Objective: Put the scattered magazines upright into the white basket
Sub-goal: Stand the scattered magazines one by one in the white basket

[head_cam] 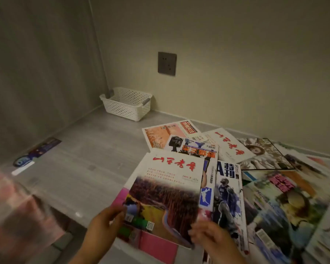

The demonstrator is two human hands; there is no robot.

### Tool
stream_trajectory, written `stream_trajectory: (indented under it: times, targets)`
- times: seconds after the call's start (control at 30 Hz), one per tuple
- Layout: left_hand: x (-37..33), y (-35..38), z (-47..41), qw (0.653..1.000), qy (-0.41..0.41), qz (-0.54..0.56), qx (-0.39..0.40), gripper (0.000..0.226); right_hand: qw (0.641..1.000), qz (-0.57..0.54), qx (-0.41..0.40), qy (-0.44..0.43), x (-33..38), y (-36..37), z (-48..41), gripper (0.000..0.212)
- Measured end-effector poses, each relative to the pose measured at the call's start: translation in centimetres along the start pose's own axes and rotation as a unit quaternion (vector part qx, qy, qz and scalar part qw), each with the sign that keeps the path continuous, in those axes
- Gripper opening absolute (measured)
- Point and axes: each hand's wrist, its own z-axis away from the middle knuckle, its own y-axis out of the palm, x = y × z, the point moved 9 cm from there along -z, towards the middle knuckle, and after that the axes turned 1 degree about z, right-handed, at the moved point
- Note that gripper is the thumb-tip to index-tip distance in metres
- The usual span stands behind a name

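Both hands hold a magazine [170, 189] with red calligraphy and a landscape photo, lifted over the pile. My left hand [105, 223] pinches its lower left edge, and my right hand [210, 237] grips its lower right corner. Under it lies a pink-covered magazine [156, 244]. A basketball magazine [227, 199] lies just to the right, and several more magazines [232, 143] are scattered flat across the grey floor toward the right. The white perforated basket [126, 105] stands empty in the far corner against the wall, well apart from both hands.
A dark bookmark-like strip [36, 152] and a small white strip [23, 170] lie on the floor at the left. A pink checked fabric [13, 210] fills the lower left. A grey wall socket [167, 63] sits above the basket. Bare floor [95, 149] lies between the pile and the basket.
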Motion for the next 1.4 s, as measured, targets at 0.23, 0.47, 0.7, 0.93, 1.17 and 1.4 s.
stream_trajectory:
  times: [0.23,0.47,0.7,0.93,1.17,1.4]
  targets:
    - [0.6,3.6,-4.0,0.979,0.023,-0.184,0.086,0.053,0.923,0.357,-0.094,-0.110,5.1,1.4,-7.3,0.057]
    - [0.7,6.9,-5.1,0.929,0.045,-0.333,0.154,0.069,0.878,0.467,-0.101,-0.003,1.4,1.0,-10.2,0.087]
    - [0.9,5.5,-7.4,0.979,-0.110,-0.099,0.139,0.055,0.915,0.385,-0.119,-0.031,2.9,-0.1,-11.2,0.082]
    - [-2.7,6.1,-8.9,0.988,-0.026,-0.098,0.113,0.013,0.974,0.101,-0.201,-0.023,5.5,-3.1,-12.8,0.055]
    - [-6.1,1.1,-11.7,0.992,0.084,0.081,-0.043,0.025,0.980,-0.100,-0.170,0.018,8.6,-2.2,-15.7,0.053]
    - [-4.5,-5.5,-19.9,0.979,0.121,0.147,-0.067,0.027,0.983,-0.153,-0.094,-0.034,16.0,4.6,-20.4,0.034]
